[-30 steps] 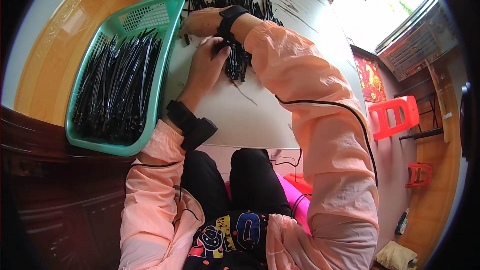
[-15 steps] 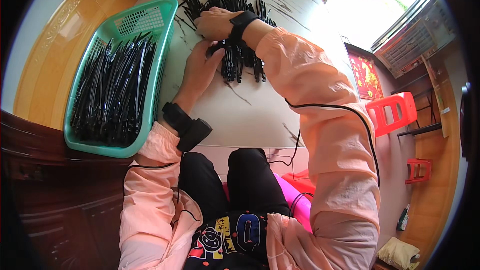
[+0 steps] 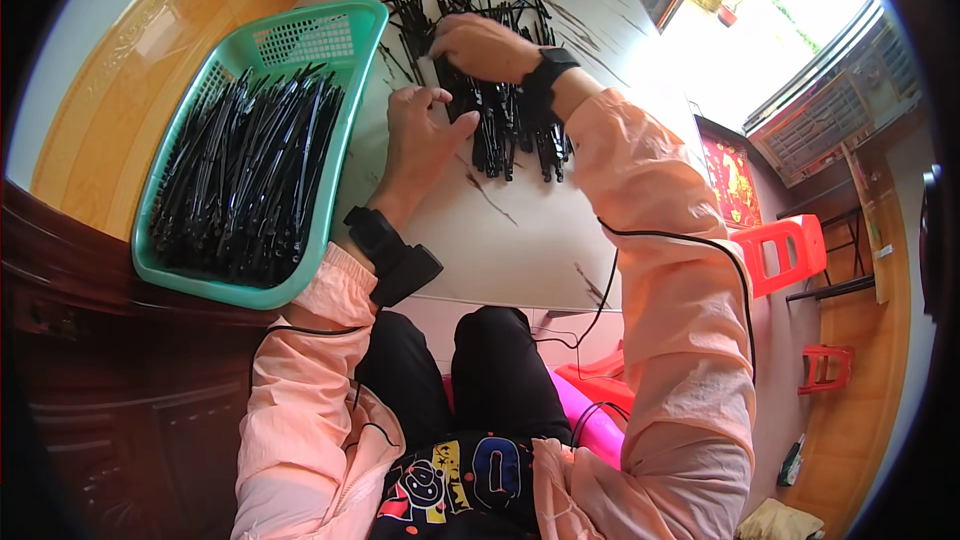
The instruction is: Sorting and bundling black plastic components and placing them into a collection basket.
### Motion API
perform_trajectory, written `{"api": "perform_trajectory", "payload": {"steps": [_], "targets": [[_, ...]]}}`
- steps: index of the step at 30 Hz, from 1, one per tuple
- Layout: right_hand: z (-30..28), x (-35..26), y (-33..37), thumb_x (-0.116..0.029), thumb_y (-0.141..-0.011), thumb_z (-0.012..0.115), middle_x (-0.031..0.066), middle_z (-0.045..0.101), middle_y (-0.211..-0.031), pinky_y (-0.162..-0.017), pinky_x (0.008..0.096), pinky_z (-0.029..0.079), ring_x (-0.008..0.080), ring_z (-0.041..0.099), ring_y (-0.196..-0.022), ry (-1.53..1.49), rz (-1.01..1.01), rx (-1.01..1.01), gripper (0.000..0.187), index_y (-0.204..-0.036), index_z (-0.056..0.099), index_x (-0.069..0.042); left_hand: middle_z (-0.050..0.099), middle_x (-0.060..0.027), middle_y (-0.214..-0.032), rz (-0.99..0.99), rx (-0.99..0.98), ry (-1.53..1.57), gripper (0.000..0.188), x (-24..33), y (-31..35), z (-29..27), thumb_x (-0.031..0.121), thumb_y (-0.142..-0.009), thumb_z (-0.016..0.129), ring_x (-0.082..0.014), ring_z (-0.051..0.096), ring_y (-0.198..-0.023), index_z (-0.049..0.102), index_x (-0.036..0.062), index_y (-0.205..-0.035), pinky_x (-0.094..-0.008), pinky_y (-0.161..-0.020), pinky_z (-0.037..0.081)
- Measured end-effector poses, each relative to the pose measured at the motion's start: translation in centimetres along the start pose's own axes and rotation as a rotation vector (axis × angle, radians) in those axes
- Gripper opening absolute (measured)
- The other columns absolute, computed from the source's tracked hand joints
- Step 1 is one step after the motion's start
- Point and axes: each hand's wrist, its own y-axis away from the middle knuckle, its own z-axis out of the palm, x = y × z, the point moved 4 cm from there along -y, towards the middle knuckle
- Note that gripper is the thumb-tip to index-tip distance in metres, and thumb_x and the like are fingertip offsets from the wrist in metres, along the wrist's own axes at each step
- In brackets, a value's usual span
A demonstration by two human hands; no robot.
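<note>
black strips (image 3: 487,138) beneath right hand (image 3: 486,48), grip unclear; left hand (image 3: 420,135) now spread wider.

Lay in a loose pile of thin, glossy black strips (image 3: 492,142) on the far half of the desk (image 3: 480,255). Ran mostly lengthwise, with near ends bunched in uneven clumps. Splayed and crossed at the far end.

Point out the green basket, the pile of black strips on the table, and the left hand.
Green basket (image 3: 228,291): head view, on its near rim.
Pile of black strips (image 3: 492,132): head view, on its near part.
Left hand (image 3: 416,136): head view, middle of the hand.
</note>
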Motion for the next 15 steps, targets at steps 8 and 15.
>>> {"api": "perform_trajectory", "payload": {"steps": [8, 15], "targets": [[2.6, 2.4, 6.9, -0.042, -0.09, 0.042, 0.019, 0.037, -0.135, -0.1, 0.0439, 0.033, 0.0379, 0.035, -0.124, 0.107, 0.405, -0.078, 0.052, -0.133, 0.04, -0.013, 0.038, -0.0247, -0.133, 0.042, -0.111, -0.058, 0.089, 0.8, 0.5, 0.9, 0.05, -0.061, 0.076, -0.0371, 0.033, -0.127, 0.042, 0.0014, -0.128, -0.0404, -0.104, 0.028], [1.9, 1.6, 7.2, -0.04, -0.093, 0.038, 0.0192, 0.035, -0.137, -0.103, 0.0413, 0.032, 0.0384, 0.032, -0.127, 0.127, 0.382, -0.116, 0.05, -0.133, 0.038, -0.01, 0.032, -0.0254, -0.138, 0.124, -0.178, -0.184, 0.099, 0.4, 0.5, 1.0, 0.053, -0.059, 0.076, -0.0375, 0.03, -0.129, 0.035, 0.0037, -0.134, -0.0417, -0.106, 0.025]]}}
